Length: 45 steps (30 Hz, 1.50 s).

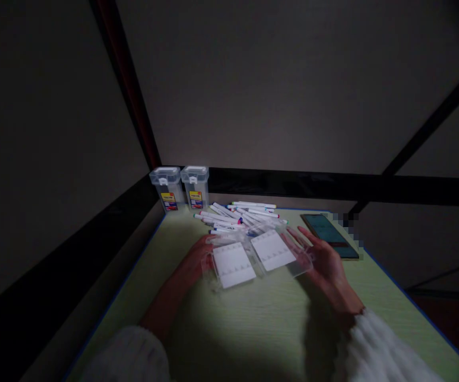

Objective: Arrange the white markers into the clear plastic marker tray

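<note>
A clear plastic case (pixel 258 264), spread apart in two hinged halves, is held above the table between my hands. Each half carries a white insert, the left insert (pixel 233 265) and the right insert (pixel 273 249), with a row of small grey marks along the edges. My left hand (pixel 198 261) grips the outer side of the left half, its fingers partly hidden behind the plastic. At the right half's edge, my right hand (pixel 327 265) supports the case with fingers stretched behind it. Just beyond the case lies a loose pile of white marker pens (pixel 229 216) with coloured ends.
Two lidded clear plastic boxes (pixel 195 188) with yellow, red and blue labels stand at the table's back left corner. A phone or tablet (pixel 328 233) lies to the right of the pens. Dark-framed panels (pixel 293 185) enclose the pale green table (pixel 253 329).
</note>
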Tool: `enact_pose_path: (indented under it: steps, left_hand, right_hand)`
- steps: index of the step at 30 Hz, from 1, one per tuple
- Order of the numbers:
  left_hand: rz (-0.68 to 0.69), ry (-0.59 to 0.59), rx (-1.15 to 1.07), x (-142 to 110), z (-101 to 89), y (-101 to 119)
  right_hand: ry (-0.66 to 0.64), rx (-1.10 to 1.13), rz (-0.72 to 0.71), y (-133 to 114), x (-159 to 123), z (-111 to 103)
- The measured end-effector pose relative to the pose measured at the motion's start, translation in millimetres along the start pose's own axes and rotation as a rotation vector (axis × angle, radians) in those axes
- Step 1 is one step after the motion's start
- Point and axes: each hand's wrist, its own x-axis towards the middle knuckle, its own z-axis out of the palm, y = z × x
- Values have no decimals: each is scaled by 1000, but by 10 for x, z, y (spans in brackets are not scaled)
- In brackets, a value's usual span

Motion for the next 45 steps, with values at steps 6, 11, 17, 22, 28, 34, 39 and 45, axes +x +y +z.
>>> enact_pose_path:
  steps: [6,11,17,22,28,34,39,45]
  left_hand:
    - [46,-94,54,22,-124,3]
    - [8,-148,82,-16,-125,35]
    - [13,-196,46,-8,-186,24]
    - [-7,-193,91,26,-244,-9]
    - [-41,-121,168,25,-243,3]
    - [-66,-95,237,35,-246,0]
    - [-39,-86,281,53,-243,-3]
    - [149,-33,495,186,-266,-71]
  right_hand:
    - [-67,-230,105,-73,63,-120]
    - [-41,-443,48,-30,83,-153]
    - [-60,-520,13,-3,39,-131]
    - [-68,-625,3,9,32,-148]
    - [-80,-760,18,7,39,-186]
    - [-117,-890,-4,4,41,-174]
    - [-142,-992,-67,13,64,-164]
    - [-166,-1110,-134,26,132,-193]
